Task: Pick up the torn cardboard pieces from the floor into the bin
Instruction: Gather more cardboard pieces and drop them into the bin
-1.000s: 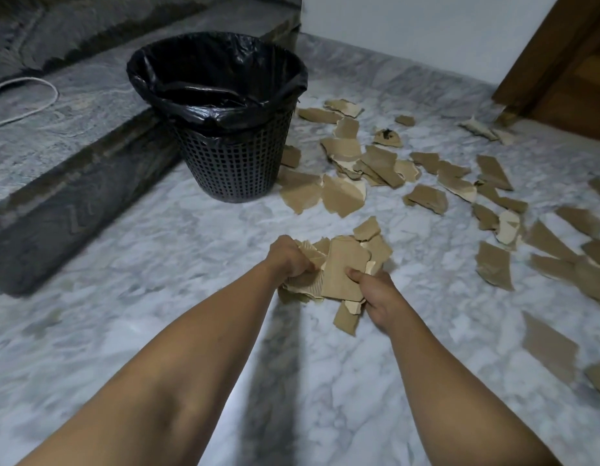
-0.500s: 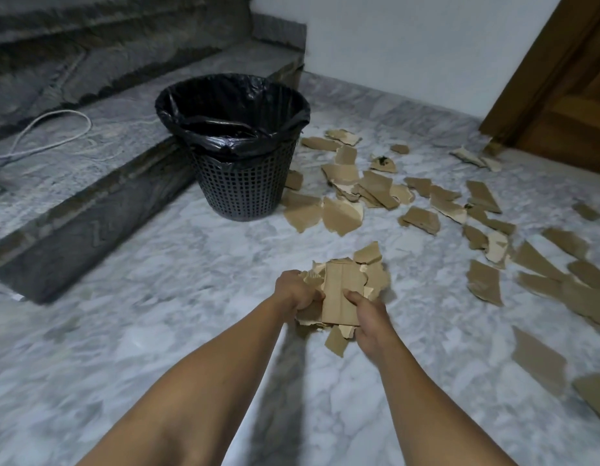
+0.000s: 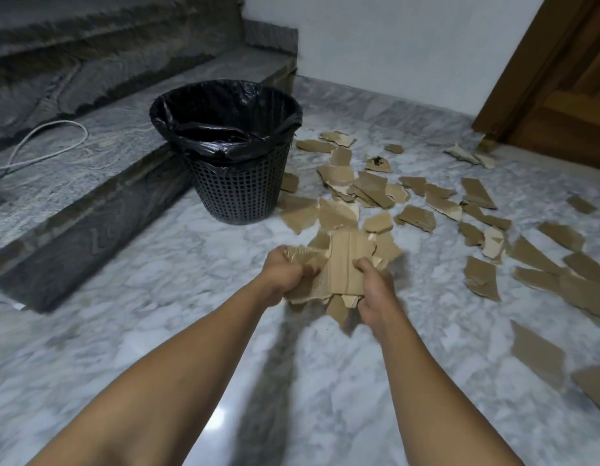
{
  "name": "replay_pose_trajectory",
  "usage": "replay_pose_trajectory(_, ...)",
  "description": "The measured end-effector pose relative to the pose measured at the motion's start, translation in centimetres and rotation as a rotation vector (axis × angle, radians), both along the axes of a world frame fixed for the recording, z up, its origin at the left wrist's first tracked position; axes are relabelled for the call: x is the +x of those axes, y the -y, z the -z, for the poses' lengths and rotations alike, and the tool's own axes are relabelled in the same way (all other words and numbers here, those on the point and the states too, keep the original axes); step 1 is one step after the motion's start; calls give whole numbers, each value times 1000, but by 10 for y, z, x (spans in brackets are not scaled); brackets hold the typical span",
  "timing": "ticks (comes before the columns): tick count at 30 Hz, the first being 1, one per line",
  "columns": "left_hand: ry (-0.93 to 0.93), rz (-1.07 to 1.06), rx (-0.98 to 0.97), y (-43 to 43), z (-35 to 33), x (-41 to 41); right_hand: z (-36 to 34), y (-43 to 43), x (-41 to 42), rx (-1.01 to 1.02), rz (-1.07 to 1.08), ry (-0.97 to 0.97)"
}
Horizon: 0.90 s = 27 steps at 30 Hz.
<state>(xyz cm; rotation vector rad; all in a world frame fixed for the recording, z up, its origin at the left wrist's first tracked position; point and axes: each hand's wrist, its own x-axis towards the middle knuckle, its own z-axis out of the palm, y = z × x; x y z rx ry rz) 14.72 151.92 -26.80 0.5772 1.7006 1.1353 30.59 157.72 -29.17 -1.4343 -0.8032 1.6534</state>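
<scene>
Two grips, left grip [image 3: 285,272] and right grip [image 3: 376,292], clasp one cardboard bundle [image 3: 342,264] mid-frame; advisable: squeeze firmly, carry level above bin [image 3: 238,196], upper centre.

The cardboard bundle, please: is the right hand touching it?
Touching. The head view shows the right hand gripping the cardboard bundle, with the thumb pressed on its front face.

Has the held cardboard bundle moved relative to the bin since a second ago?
Yes. The bundle has moved forward, toward the bin: the bare-floor gap between it and the scraps beside the bin has closed.
</scene>
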Motion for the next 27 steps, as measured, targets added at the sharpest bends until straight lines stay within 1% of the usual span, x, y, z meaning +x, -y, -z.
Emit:
replay_pose_trajectory(3,-109,-98,260,-14,-56,-14,-50,-25,-25,226,18,53)
replay_pose_trajectory(5,-223,-191,447,-22,-98,-30,-96,-34,-50,367,-27,60)
replay_pose_trajectory(7,-330,-284,592,-28,-138,-50,-144,-38,-80,510,-77,56)
replay_pose_trajectory(9,-419,-389,656,-34,-168,-70,-184,-44,-113,650,-103,122)
replay_pose_trajectory(11,-466,-482,699,-43,-193,-90,-219,-47,-151,760,-109,144)
replay_pose_trajectory(13,-510,-547,739,-55,-213,-111,-246,-50,-188,866,-76,138)
replay_pose_trajectory(15,-552,-585,775,-70,-227,-136,-268,-53,-219,929,-35,160)
replay_pose_trajectory(17,-585,-542,730,-84,-234,-164,-278,-63,-244,929,-78,191)
replay_pose_trajectory(18,-569,-492,667,-88,-236,-173,-278,-72,-253,905,-157,213)
replay_pose_trajectory(19,-525,-440,572,-94,-233,-184,-273,-86,-260,874,-273,274)
replay_pose_trajectory(20,-511,-380,452,-97,-230,-192,-268,-98,-262,824,-430,396)
replay_pose_trajectory(21,-536,-310,314,-100,-223,-200,-260,-109,-260,760,-587,543)
replay_pose_trajectory(22,-563,-237,185,-101,-215,-205,-251,-119,-255,712,-687,673)
replay_pose_trajectory(23,-563,-184,94,-99,-207,-209,-241,-127,-250,707,-716,739)
replay_pose_trajectory(24,-556,-162,28,-96,-197,-211,-228,-135,-243,718,-690,770)
replay_pose_trajectory(25,-568,-168,-9,-96,-185,-217,-216,-145,-237,729,-641,807)
replay_pose_trajectory(27,-654,-261,-85,-103,-143,-250,-189,-162,-224,704,-547,949)
